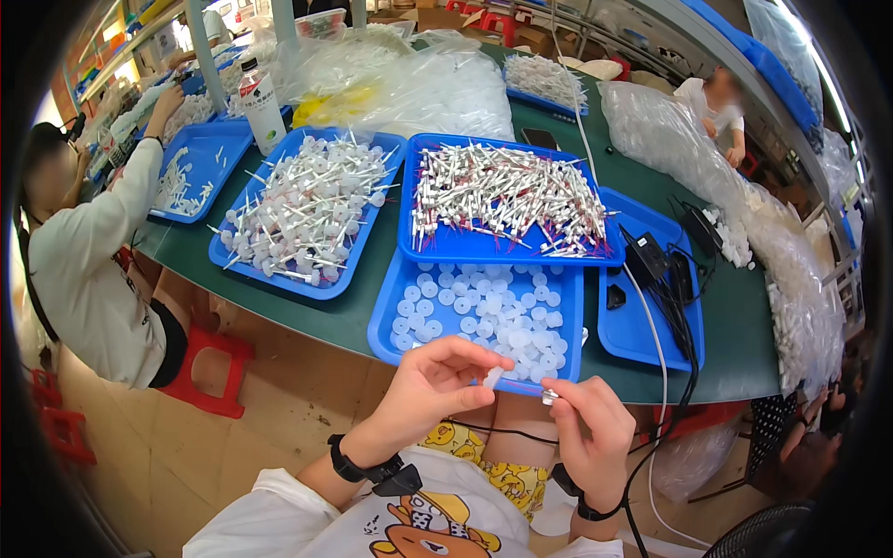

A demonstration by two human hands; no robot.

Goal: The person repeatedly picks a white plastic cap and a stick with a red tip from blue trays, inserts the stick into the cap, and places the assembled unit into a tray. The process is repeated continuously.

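Between the thumb and fingers of my left hand [437, 383] is a small translucent white cap [493, 377]. My right hand [595, 423] pinches a small white stick part [550, 397], its far end hidden by the fingers. Both hands are held apart over the near edge of a blue tray of loose translucent caps [484, 307]. Resting on that tray's far part is another blue tray [409, 200] heaped with thin white stick parts with red wires [507, 200]. To its left, a blue tray [326, 291] holds sticks with caps fitted on them [312, 209].
At the right, a blue tray [642, 349] holds black adapters [646, 256] and cables. Large clear plastic bags [437, 93] and a bottle [261, 107] stand at the back. A co-worker [102, 242] sits at the left near a red stool [214, 372]; another person [714, 112] is at far right.
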